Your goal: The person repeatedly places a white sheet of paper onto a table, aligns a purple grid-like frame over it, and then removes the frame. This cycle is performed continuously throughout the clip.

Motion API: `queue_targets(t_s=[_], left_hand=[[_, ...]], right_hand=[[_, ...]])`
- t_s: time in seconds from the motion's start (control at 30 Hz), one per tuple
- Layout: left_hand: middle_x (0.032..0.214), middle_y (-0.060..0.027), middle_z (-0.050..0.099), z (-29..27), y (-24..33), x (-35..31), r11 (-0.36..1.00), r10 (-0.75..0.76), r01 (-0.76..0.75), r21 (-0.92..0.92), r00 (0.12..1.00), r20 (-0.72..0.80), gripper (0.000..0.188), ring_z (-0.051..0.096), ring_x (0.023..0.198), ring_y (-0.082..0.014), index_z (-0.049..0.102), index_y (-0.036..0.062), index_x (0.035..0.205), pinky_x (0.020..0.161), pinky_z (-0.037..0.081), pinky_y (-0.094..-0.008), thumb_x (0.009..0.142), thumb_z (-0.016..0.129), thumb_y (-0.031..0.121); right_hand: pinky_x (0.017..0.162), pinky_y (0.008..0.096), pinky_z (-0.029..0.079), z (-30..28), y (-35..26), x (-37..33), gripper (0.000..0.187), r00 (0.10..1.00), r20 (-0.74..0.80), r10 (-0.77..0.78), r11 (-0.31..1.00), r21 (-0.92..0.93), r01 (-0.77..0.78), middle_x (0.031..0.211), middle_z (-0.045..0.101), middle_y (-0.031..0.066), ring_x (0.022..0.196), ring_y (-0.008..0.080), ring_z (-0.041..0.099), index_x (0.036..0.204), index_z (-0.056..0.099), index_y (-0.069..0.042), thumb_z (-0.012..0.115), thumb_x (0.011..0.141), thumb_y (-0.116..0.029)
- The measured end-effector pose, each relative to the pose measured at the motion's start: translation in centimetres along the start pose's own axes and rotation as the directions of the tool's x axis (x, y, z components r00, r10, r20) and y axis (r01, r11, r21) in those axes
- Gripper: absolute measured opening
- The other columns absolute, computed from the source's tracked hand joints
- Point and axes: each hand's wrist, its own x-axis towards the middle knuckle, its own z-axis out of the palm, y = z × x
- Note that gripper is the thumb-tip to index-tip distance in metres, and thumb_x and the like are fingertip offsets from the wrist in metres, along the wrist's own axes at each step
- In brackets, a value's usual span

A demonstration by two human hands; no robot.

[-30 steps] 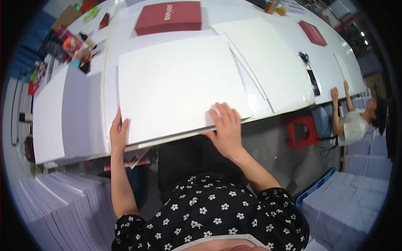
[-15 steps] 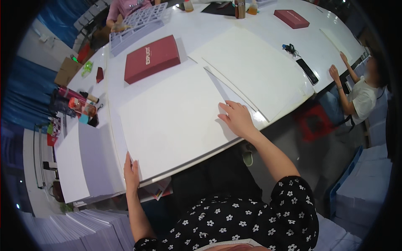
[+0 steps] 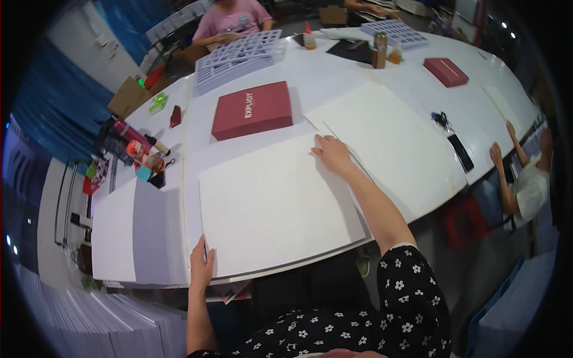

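A large white sheet of paper or thin board (image 3: 274, 203) lies flat at the table's near edge in front of me. Along its left edge, close to the near corner, rests my left hand (image 3: 202, 262), fingers extended and thumb apart. My right hand (image 3: 334, 156) reaches across to the far right corner, its fingertips and thumb touching the surface there, slightly bent and spread. Neither hand lifts the sheet. Beyond it sits a closed dark-red box (image 3: 253, 111). Another stack of white sheets (image 3: 382, 137) lies to the right, its left edge beside my right forearm.
White sheets (image 3: 113, 238) stand at the left table edge, near bottles (image 3: 134, 143). Farther off are white gridded trays (image 3: 239, 62), a glue bottle (image 3: 309, 40), a smaller red box (image 3: 446, 71) and a black phone (image 3: 460, 151). Co-workers sit across and at right (image 3: 528, 191).
My right hand has slid from the sheet's right edge away to its far right corner. The left hand stays at the left edge. The whole view has shifted, showing more of the far side.
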Motion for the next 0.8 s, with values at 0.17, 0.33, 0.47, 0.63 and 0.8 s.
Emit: queue_targets(t_s=[0.17, 0.33, 0.47, 0.63, 0.8], left_hand=[[0.136, -0.0197, 0.054, 1.3, -0.9, -0.1, 0.997, 0.034, -0.039, -0.065, 0.997, -0.075, 0.057, 0.049, 0.125, -0.0357, 0.045, 0.0041, 0.146, 0.105, 0.038, -0.0446, 0.093, 0.061, 0.017], [0.137, -0.0183, 0.054, 1.6, -1.2, -0.5, 0.976, -0.06, 0.035, -0.213, 0.992, -0.112, 0.056, 0.047, 0.127, -0.0331, 0.051, 0.0129, 0.144, 0.109, 0.032, -0.0421, 0.09, 0.065, 0.021], [0.139, -0.0112, 0.056, 0.6, 0.3, -0.5, 0.97, -0.121, 0.1, -0.221, 0.989, -0.084, 0.056, 0.043, 0.132, -0.0286, 0.051, 0.0144, 0.144, 0.108, 0.029, -0.0411, 0.091, 0.064, 0.025], [0.144, -0.0094, 0.053, 0.0, 0.6, -0.7, 0.978, -0.102, 0.084, -0.191, 0.991, -0.085, 0.058, 0.041, 0.135, -0.0285, 0.048, 0.0141, 0.146, 0.108, 0.028, -0.0426, 0.092, 0.061, 0.031], [0.145, -0.012, 0.052, 0.3, 0.2, -0.5, 0.984, -0.073, 0.056, -0.17, 0.993, -0.096, 0.059, 0.041, 0.135, -0.0304, 0.047, 0.015, 0.148, 0.109, 0.028, -0.0425, 0.093, 0.058, 0.035]], right_hand=[[0.088, 0.0507, 0.05, 0.4, 0.6, 1.3, 0.041, 0.999, 0.023, -0.039, 0.994, -0.106, 0.041, 0.121, 0.061, 0.0176, 0.109, 0.0381, 0.06, 0.12, 0.061, -0.009, 0.061, 0.095, -0.04], [0.107, 0.0553, 0.036, 1.0, -3.6, 1.1, 0.057, 0.99, 0.059, -0.127, 0.95, -0.279, 0.138, 0.144, 0.046, 0.0262, 0.135, 0.0435, 0.04, 0.131, 0.057, -0.003, 0.061, 0.093, -0.045], [0.116, 0.0569, 0.023, 3.9, -10.9, 0.7, 0.066, 0.942, 0.203, -0.268, 0.913, -0.258, 0.315, 0.156, 0.032, 0.0276, 0.147, 0.0446, 0.024, 0.143, 0.049, -0.004, 0.058, 0.095, -0.048], [0.118, 0.0586, 0.017, 8.4, -21.8, 0.6, 0.067, 0.826, 0.286, -0.486, 0.854, -0.047, 0.518, 0.157, 0.03, 0.0267, 0.148, 0.0461, 0.02, 0.147, 0.045, -0.006, 0.054, 0.097, -0.05], [0.118, 0.0606, 0.013, 11.8, -28.0, 2.3, 0.064, 0.782, 0.312, -0.539, 0.819, -0.021, 0.573, 0.159, 0.027, 0.0264, 0.148, 0.0474, 0.016, 0.148, 0.044, -0.01, 0.052, 0.099, -0.049]])
